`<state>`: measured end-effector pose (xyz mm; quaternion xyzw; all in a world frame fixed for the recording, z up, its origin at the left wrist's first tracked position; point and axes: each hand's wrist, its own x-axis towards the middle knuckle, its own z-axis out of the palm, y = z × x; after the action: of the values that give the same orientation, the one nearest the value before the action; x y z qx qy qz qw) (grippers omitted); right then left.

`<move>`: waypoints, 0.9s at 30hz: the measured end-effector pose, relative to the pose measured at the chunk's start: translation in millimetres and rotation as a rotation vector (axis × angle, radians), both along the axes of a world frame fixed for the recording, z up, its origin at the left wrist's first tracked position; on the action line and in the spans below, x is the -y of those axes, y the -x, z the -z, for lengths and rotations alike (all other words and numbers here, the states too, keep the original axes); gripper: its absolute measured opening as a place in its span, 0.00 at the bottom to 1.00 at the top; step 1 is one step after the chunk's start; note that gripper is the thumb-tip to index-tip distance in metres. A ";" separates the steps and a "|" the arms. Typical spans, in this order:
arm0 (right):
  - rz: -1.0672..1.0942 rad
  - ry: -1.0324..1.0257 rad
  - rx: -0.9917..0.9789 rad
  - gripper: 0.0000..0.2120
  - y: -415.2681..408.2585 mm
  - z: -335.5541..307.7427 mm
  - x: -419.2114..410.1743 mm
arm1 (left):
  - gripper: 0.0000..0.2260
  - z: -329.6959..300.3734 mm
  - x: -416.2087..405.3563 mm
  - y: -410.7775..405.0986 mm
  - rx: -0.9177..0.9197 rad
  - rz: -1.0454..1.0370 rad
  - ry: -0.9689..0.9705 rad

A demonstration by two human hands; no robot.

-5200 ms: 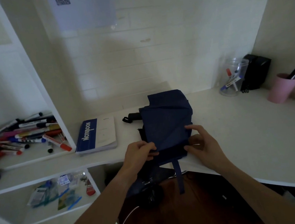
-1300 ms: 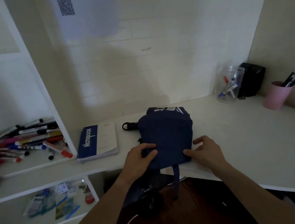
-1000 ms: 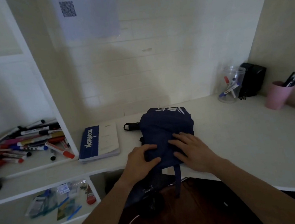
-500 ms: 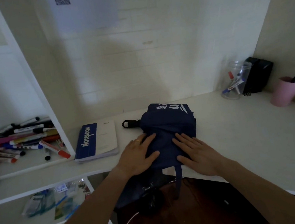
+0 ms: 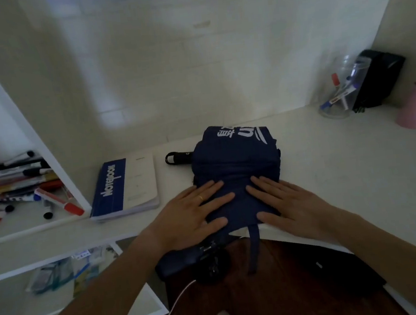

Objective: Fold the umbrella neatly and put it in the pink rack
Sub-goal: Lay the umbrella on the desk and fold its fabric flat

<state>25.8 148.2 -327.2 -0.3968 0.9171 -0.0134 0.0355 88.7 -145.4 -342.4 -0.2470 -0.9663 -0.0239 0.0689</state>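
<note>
Both hands, left hand and right hand, press flat-fingered on the umbrella at the desk's near edge; flattening done, rolling and strapping seem next

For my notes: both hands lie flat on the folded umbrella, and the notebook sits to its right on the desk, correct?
Not quite. In the head view the notebook sits to the left of the umbrella, not the right. The rest holds: the left hand and right hand lie flat on the folded umbrella on the desk.
</note>
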 end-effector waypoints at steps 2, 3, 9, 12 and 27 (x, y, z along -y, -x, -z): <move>-0.036 -0.006 0.002 0.33 -0.5 -6.2 -6.7 | 0.30 0.8 8.7 -4.7 0.009 0.020 0.006; -0.041 0.002 0.031 0.34 -1.5 -11.2 -7.9 | 0.32 -0.1 10.1 -6.3 0.021 0.027 0.011; 0.617 0.912 0.104 0.18 34.5 -63.7 19.4 | 0.32 -1.1 9.8 -6.5 0.022 0.032 -0.001; 0.934 1.007 0.479 0.25 78.3 -78.8 35.2 | 0.30 -3.3 8.8 -7.6 0.024 0.024 -0.009; 0.779 1.251 0.725 0.11 58.8 -127.5 49.1 | 0.27 -15.6 1.9 -7.5 0.305 -0.096 -0.196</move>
<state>-33.0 99.1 -199.7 0.0325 0.7436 -0.6611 0.0947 96.2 -147.3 -326.8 -0.1859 -0.9693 -0.1519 -0.0535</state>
